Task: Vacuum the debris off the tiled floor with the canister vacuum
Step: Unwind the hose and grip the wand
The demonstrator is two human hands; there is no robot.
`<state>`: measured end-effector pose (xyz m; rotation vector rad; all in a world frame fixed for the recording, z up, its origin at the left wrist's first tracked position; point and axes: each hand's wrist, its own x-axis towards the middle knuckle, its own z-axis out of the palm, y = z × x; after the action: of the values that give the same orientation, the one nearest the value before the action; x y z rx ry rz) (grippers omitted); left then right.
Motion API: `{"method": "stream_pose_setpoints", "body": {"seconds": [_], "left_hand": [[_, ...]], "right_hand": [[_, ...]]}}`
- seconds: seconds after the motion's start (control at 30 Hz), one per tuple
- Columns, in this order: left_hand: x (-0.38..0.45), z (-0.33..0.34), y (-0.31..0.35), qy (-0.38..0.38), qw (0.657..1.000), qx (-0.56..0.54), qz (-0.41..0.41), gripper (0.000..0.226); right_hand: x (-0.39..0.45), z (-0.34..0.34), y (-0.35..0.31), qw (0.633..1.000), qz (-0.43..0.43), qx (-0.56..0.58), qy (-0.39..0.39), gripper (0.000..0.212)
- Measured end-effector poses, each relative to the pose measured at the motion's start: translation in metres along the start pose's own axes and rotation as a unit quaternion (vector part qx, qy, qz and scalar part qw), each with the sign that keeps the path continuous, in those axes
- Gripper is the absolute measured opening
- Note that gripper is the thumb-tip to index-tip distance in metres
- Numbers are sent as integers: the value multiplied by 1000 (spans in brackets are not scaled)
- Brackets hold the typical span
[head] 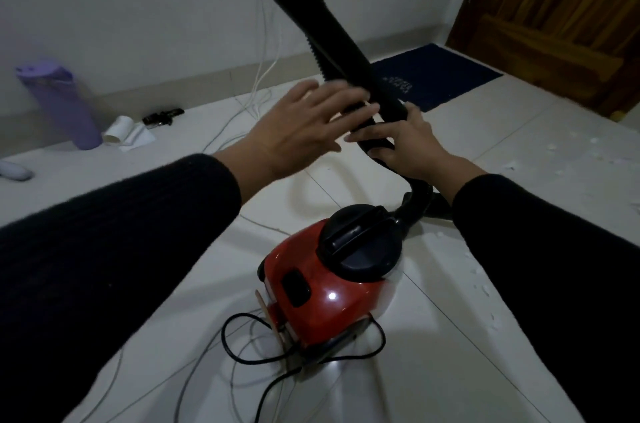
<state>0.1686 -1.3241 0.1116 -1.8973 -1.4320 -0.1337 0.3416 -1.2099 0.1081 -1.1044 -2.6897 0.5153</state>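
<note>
Right hand [407, 145] grip curled round the hose [377, 142] near the wand joint; left hand [304, 126] flat, fingers straight, touching the wand [346, 52]. Wand runs up-left, away from me. Debris [550, 149] on floor [485, 353] lies right, nearer right hand. Vacuum [332, 284] sits below.

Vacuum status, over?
Right hand grips hose; left hand open beside it. Vacuum parked. Cord looped behind; debris right.

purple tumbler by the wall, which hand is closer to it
Left. The left hand is spread open over the black hose, on the side toward the purple tumbler. The right hand grips the hose farther away, beyond the left.
</note>
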Motion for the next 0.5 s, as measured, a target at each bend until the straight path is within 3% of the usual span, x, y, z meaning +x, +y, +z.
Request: {"method": "stream_pose_setpoints", "body": {"seconds": [0.13, 0.27, 0.33, 0.5], "left_hand": [[24, -25, -22, -52, 985, 160, -21, 79], [39, -41, -33, -63, 982, 180, -13, 56], [47, -49, -39, -85, 976, 200, -14, 57], [64, -59, -51, -254, 949, 185, 1, 64]], "right_hand": [[1, 5, 1, 1000, 8, 10, 4, 50], [0, 8, 1, 997, 2, 68, 19, 55], [-2, 9, 5, 993, -6, 118, 27, 53], [-13, 21, 9, 947, 5, 312, 79, 24]]}}
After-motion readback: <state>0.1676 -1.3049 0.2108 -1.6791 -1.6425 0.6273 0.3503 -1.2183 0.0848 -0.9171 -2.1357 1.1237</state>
